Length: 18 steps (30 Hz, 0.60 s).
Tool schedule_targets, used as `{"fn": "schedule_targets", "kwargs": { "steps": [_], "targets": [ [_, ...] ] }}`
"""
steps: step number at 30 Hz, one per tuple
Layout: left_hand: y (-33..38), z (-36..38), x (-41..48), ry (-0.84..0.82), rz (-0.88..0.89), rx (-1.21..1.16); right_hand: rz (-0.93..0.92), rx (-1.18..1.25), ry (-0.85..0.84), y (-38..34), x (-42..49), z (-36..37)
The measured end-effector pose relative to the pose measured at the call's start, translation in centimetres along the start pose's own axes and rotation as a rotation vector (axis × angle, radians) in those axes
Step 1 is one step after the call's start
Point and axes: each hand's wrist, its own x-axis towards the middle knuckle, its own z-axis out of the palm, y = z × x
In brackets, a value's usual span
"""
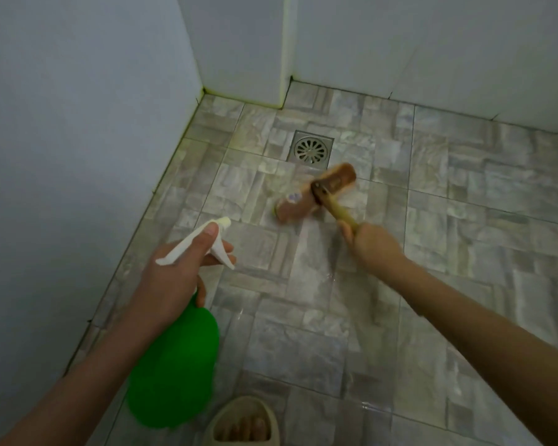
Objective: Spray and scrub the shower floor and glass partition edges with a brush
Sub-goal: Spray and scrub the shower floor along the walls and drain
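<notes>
Running left to right:

1. Wall (78, 123), pale, meeting the tiles at a yellow-stained joint.
2. Left hand (174, 278), fingers wrapped round the neck and trigger of the spray bottle (174, 371). The bottle has a green body and a white head, and its nozzle points at the tiles ahead.
3. Slipper (242, 420), bottom centre, toes showing.
4. Shower floor (464, 220), grey stone-pattern tile with a wet sheen down the middle.
5. Drain (310, 150), a square metal grate.
6. Brush (316, 191), its head blurred, down on the tiles just beside the drain on the near side.
7. Right hand (374, 246), closed round the brush handle.

Handling note: probably mid-scrub. Keep the bristles flat, use short overlapping strokes along the grout, work towards the drain and mist ahead of the brush. The stained wall joint looks untreated. Which surface is the glass partition cannot be told.
</notes>
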Motion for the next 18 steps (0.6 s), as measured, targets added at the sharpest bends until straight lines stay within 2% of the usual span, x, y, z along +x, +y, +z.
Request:
{"fn": "schedule_targets", "kwargs": {
  "steps": [3,6,9,12,18],
  "targets": [
    [1.9,0.9,1.8,-0.033,0.013,0.031,0.003,0.065,0.022,-3.8,7.2,-3.5],
    [5.3,1.5,2.8,-0.030,-0.006,0.071,0.036,0.129,-0.106,-5.4,8.2,-8.6],
    [9.8,1.7,2.2,0.012,-0.018,0.097,0.099,0.256,-0.165,-5.9,5.2,-13.2],
    [15.4,1.2,0.2,0.018,-0.040,0.085,0.158,0.276,-0.196,-5.3,1.0,-17.7],
    [28.3,-1.0,-6.5,-0.002,-0.119,0.062,0.346,0.375,-0.156,-4.5,-8.7,-29.3]
  ]
}}
